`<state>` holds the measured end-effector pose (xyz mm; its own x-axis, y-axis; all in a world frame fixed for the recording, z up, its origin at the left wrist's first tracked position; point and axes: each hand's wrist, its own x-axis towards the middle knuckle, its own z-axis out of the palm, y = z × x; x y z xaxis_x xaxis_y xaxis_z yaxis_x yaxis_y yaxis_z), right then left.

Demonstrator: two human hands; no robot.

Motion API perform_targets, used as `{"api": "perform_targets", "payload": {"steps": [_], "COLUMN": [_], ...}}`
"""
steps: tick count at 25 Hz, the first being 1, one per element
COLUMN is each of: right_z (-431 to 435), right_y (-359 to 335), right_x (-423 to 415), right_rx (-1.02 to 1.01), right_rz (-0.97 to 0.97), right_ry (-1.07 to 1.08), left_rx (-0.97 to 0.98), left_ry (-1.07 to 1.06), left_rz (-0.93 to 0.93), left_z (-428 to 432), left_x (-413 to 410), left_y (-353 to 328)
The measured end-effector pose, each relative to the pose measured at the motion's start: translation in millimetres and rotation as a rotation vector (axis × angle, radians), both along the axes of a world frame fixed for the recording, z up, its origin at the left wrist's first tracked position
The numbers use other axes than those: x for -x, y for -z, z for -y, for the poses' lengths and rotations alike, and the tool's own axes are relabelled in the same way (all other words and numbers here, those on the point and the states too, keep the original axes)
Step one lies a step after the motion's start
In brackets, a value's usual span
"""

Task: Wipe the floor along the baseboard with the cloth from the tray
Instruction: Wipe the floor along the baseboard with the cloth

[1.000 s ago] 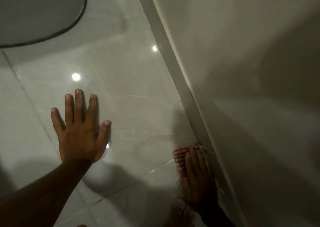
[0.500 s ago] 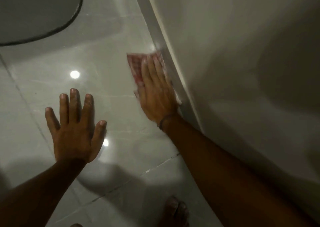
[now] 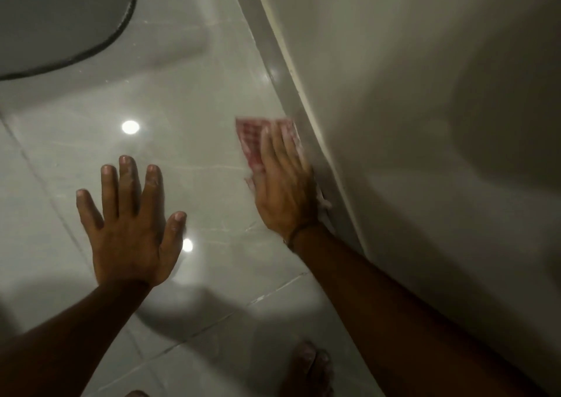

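Right hand (image 3: 283, 190), fingers flat, presses a red checked cloth (image 3: 252, 141) onto glossy tiled floor (image 3: 188, 99) against the baseboard (image 3: 274, 62), frame centre. Left hand (image 3: 133, 229) splayed, empty.

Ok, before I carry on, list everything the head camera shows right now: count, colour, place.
Cloth: one, red and white check, flat on the floor against the baseboard, under the right hand.
Floor: glossy pale grey tiles with thin joints, three bright light reflections.
Baseboard: one, grey strip, running from top centre down to the right along the wall.
Wall: one, off-white, right side.
Mat: one, grey with a dark edge, top left; what it is exactly is a guess.
Left hand: one, flat on the floor, fingers spread, empty.
Right hand: one, pressed on the cloth, blurred, thin band at the wrist.
Foot: one bare, bottom centre-right; a second only just shows at the bottom edge.
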<state>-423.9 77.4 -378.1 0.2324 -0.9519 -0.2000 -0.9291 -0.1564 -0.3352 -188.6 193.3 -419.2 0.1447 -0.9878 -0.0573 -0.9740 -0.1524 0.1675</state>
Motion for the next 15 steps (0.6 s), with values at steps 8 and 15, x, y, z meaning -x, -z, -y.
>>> {"api": "perform_targets", "payload": {"steps": [8,15], "right_z": [-93.3,20.2], "right_y": [-20.7,-5.9], "right_x": [50.8,-11.4], "right_rx": [-0.081,-0.042], "right_rz": [-0.022,0.017], "right_ry": [0.045,-0.007], "left_rx": [0.012,0.017], "left_ry": [0.001,0.032], "left_rz": [-0.001,0.000], "left_z": [-3.2,-2.6], "left_x": [-2.2,-3.6], "left_y": [2.2,3.7]}}
